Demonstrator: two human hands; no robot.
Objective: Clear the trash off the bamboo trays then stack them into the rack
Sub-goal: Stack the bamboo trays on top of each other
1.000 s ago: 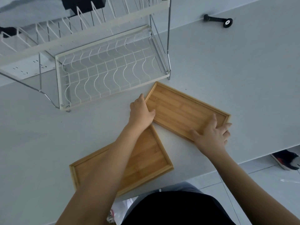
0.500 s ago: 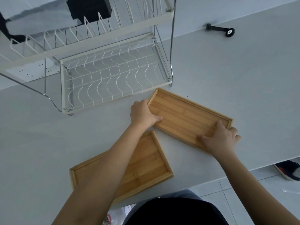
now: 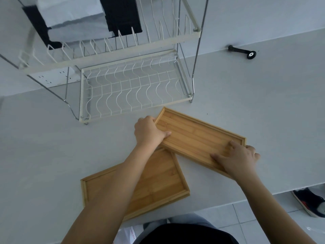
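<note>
Two bare bamboo trays are on the grey table. The far tray (image 3: 193,136) is tilted, its near-left edge lifted over the corner of the near tray (image 3: 163,180). My left hand (image 3: 149,132) grips the far tray's left end, thumb inside. My right hand (image 3: 237,159) grips its right end, fingers on the inner floor. The near tray lies flat, partly hidden under my left forearm. The white wire rack (image 3: 130,88) stands just beyond the trays, and both its tiers hold nothing.
A small black tool (image 3: 242,52) lies at the back right of the table. The table's front edge runs close behind my right wrist; a shoe (image 3: 309,201) is on the tiled floor beyond it. A wall socket (image 3: 52,78) sits behind the rack.
Both hands have closed onto the far tray's ends and raised it slightly off the table toward the rack. The camera view has shifted down a little.
</note>
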